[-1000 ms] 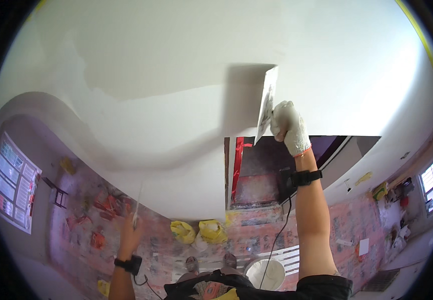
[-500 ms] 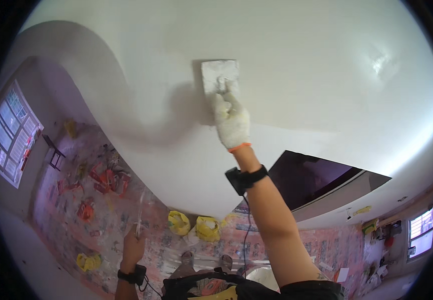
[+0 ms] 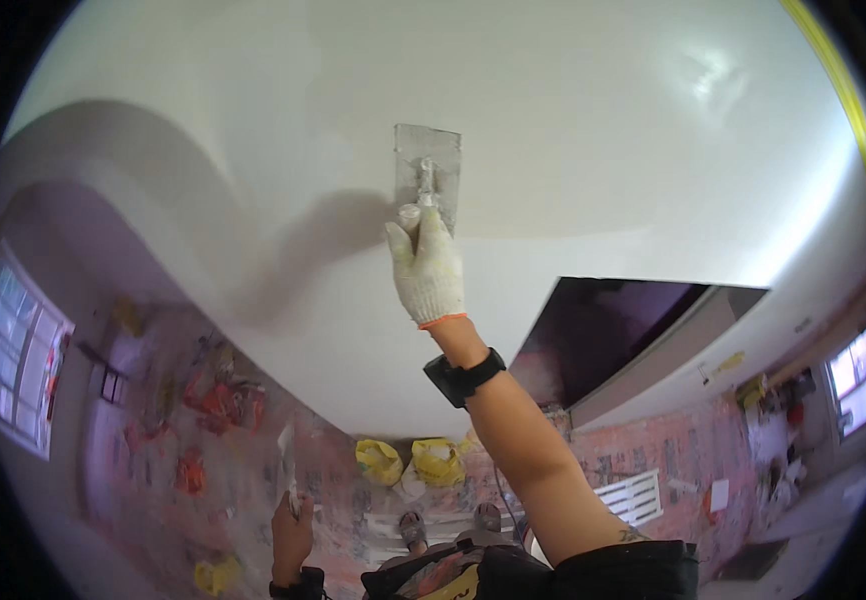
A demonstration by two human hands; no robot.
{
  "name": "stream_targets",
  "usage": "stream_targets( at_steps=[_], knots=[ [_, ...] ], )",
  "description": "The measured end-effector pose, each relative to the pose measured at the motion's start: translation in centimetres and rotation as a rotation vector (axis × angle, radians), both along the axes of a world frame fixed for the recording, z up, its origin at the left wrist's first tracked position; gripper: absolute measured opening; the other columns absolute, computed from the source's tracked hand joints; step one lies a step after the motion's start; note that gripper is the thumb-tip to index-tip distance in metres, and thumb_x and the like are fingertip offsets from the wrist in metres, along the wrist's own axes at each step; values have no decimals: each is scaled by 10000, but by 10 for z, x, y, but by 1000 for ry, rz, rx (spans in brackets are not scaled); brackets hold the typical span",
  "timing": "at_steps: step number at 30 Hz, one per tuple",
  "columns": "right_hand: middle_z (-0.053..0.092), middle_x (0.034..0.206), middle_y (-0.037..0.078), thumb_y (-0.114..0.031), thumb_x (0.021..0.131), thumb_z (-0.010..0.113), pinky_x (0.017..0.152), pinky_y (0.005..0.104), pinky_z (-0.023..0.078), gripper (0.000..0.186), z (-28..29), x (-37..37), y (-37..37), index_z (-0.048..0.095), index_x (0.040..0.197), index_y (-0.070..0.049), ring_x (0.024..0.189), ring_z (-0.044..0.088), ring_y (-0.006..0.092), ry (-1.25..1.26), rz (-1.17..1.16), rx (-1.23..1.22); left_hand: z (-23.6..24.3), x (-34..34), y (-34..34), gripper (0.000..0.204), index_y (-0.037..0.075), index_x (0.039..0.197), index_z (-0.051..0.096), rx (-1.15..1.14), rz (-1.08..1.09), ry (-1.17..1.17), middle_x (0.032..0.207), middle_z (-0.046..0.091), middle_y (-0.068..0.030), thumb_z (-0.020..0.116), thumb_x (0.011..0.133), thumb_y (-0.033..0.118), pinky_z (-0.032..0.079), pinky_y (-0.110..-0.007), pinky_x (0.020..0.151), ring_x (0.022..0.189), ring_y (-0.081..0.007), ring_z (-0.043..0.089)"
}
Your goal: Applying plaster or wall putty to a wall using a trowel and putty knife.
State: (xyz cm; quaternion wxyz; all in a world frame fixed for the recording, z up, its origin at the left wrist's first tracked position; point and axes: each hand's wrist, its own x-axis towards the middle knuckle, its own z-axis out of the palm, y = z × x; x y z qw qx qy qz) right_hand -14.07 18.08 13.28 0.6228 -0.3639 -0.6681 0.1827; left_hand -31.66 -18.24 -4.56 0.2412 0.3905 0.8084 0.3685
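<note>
My gloved right hand grips the handle of a rectangular metal trowel, its blade against the white wall and casting a shadow to the left. My bare left hand, low at the left, holds a narrow, light-coloured flat-bladed tool upright. Below my right forearm to the right is a dark rectangular opening in the white surface, with a curved arch edge at the upper left.
My feet stand on a white slatted platform, with a bucket partly hidden by my arm. Yellow bags lie on the dusty red floor covering; red items are scattered left. Windows are on both sides; yellow tape runs along the upper right.
The trowel in my right hand has moved left from near the opening and turned from edge-on to face-on against the wall. My left hand still holds its tool low.
</note>
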Motion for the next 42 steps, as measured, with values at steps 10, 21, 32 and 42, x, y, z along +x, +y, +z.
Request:
stream_targets(
  at_steps=[10,21,32,42],
  knots=[
    [577,700,-8,-211,1050,530,507,239,420,202,1,315,41,629,1057,-35,545,497,71,296,-26,-251,30,99,85,237,19,974,683,41,-260,16,775,638,-77,640,978,252,479,-320,712,738,-143,595],
    [448,551,-15,-234,1055,549,417,251,306,240,-29,429,40,562,890,-60,433,381,82,551,135,-321,92,203,127,312,36,1108,686,-130,-562,-270,869,667,5,750,920,277,502,-274,714,796,-76,586],
    [551,659,23,-513,1025,527,395,226,318,492,-20,269,-54,630,972,-36,472,465,93,242,1414,-1226,106,194,131,356,38,1039,646,-237,-768,-527,644,552,48,787,898,333,347,-229,437,482,-43,454],
    [633,757,49,-332,1007,625,539,308,476,327,3,52,-17,570,1161,-49,578,588,148,12,712,-345,114,85,55,462,4,1200,618,263,-194,-375,1022,677,-83,797,869,272,522,-289,739,880,-122,623]
  ],
)
